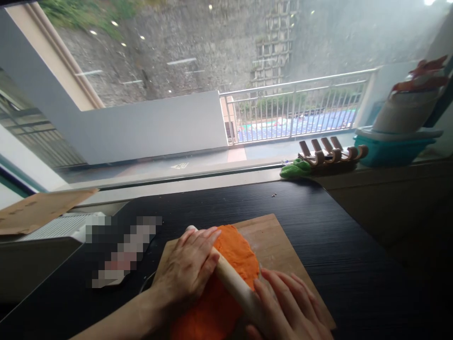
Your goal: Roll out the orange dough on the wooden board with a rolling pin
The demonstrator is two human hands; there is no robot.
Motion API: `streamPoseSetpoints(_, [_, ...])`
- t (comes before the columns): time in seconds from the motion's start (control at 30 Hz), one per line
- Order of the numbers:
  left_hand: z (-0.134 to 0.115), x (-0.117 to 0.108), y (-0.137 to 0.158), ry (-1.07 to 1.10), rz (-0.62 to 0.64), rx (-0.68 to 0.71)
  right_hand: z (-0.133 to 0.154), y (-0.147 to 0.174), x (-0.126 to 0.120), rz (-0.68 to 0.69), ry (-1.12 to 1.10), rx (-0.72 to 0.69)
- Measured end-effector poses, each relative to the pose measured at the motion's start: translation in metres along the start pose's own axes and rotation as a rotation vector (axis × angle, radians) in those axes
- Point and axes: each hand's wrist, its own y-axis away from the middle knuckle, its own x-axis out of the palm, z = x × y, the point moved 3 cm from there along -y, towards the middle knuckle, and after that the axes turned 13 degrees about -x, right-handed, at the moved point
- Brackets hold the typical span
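Note:
A pale rolling pin [234, 282] lies slantwise across a flat sheet of orange dough [239, 249]. The dough shows on both sides of the pin and rests on a wooden board [278, 238]. My left hand [191, 262] grips the pin's far end, fingers pointing forward over it and thumb along its side. Over the near end, my right hand [292, 302] has its fingers curled on the pin and hides that tip. Both hands are close to the dough.
The board stands on a black table [339, 245]. A pixelated item [127, 255] lies at the left. On the windowsill are a green cloth [296, 168], several curved brown hooks [331, 152] and a teal box [392, 148] with a bag [406, 111] on top. Cardboard [42, 208] lies far left.

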Motion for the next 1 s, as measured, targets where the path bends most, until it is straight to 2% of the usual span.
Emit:
streamPoseSetpoints(0.17, [0.012,-0.008,0.01,0.031,-0.057,-0.012,-0.012,-0.023,0.015,0.123,0.028,0.003])
streamPoseSetpoints(0.3, [0.035,-0.003,0.027,0.095,-0.242,-0.035,-0.024,-0.04,0.037,0.254,-0.03,0.067])
streamPoseSetpoints(0.37, [0.041,0.002,0.03,0.132,-0.366,-0.021,-0.035,-0.057,0.055,0.343,-0.082,0.144])
streamPoseSetpoints(0.43, [0.044,0.007,0.029,0.158,-0.459,-0.02,-0.048,-0.079,0.079,0.5,-0.157,0.225])
streamPoseSetpoints(0.53, [0.049,0.011,0.024,0.167,-0.509,-0.066,-0.062,-0.113,0.117,0.708,-0.277,0.272])
streamPoseSetpoints(0.6, [0.052,0.013,0.023,0.166,-0.502,-0.101,-0.065,-0.125,0.133,0.774,-0.332,0.309])
streamPoseSetpoints(0.7, [0.056,0.012,0.027,0.191,-0.494,-0.108,-0.055,-0.121,0.129,0.762,-0.378,0.289])
streamPoseSetpoints(0.8, [0.054,0.008,0.033,0.257,-0.525,-0.023,-0.036,-0.098,0.099,0.732,-0.363,0.209])
streamPoseSetpoints(0.87, [0.053,0.007,0.036,0.295,-0.518,0.013,-0.028,-0.087,0.086,0.76,-0.35,0.193])
streamPoseSetpoints(0.93, [0.053,0.008,0.036,0.313,-0.492,-0.024,-0.029,-0.089,0.086,0.8,-0.327,0.218])
streamPoseSetpoints(1.0, [0.055,0.011,0.036,0.315,-0.465,-0.094,-0.037,-0.102,0.099,0.836,-0.311,0.257])
